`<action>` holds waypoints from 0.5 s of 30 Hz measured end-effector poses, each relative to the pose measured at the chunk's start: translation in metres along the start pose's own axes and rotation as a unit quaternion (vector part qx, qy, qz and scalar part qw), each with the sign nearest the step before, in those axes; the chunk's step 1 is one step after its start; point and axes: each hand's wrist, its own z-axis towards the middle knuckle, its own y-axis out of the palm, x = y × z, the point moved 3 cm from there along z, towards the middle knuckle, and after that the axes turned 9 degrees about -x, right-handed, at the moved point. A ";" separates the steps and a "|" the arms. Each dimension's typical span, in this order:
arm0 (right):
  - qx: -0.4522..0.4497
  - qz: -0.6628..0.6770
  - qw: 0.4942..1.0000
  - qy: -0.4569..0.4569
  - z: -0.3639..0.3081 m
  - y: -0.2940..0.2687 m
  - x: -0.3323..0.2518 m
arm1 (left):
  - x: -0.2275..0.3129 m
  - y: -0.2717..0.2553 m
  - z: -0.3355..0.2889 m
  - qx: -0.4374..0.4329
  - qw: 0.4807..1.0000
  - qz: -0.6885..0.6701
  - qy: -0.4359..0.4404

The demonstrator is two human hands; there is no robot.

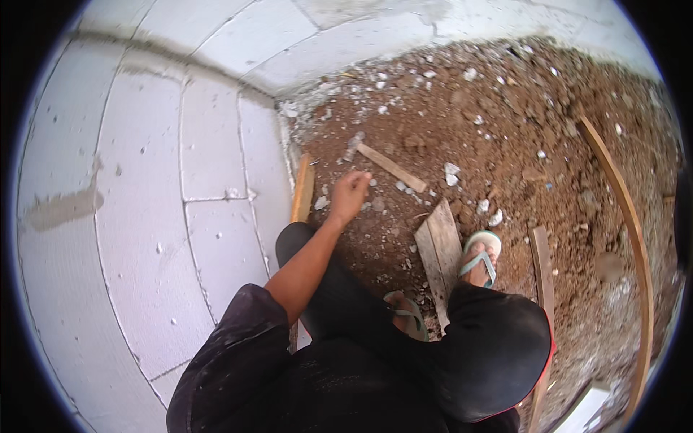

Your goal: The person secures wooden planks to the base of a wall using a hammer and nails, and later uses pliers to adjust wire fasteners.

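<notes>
My left hand (349, 196) reaches forward over the soil beside the block wall. Its fingers are drawn together at the tips; whatever they hold, if anything, is too small to make out. Just beyond the fingertips a hammer (392, 168) lies on the dirt, its head toward the wall and its wooden handle slanting to the right. To the left of the hand, a narrow wooden board (304, 189) leans upright against the wall base. My right hand does not show.
Pale block walls (216, 144) rise on the left and at the back. A short plank (439, 249) lies between my sandalled feet (479, 261). Farther right are a wooden strip (543, 270) and a long batten (626, 209). White rubble (452, 173) dots the brown soil (520, 151).
</notes>
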 end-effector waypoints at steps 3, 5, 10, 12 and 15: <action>-0.085 -0.044 0.993 -0.070 -0.020 0.049 -0.046 | -0.025 -0.025 -0.022 0.008 0.999 -0.027 -0.017; -0.166 -0.100 0.970 -0.148 -0.041 0.073 -0.106 | -0.017 -0.015 -0.034 0.000 0.997 0.050 0.051; -0.353 -0.315 0.795 -0.379 -0.302 0.232 -0.262 | 0.052 0.020 -0.019 -0.040 0.993 -0.090 0.058; -0.411 -0.413 0.679 -0.447 -0.419 0.301 -0.283 | 0.067 0.036 -0.023 -0.033 0.981 -0.178 0.067; -0.529 -0.510 0.587 -0.340 -0.509 0.380 -0.272 | 0.089 0.018 -0.031 -0.005 0.944 -0.310 0.116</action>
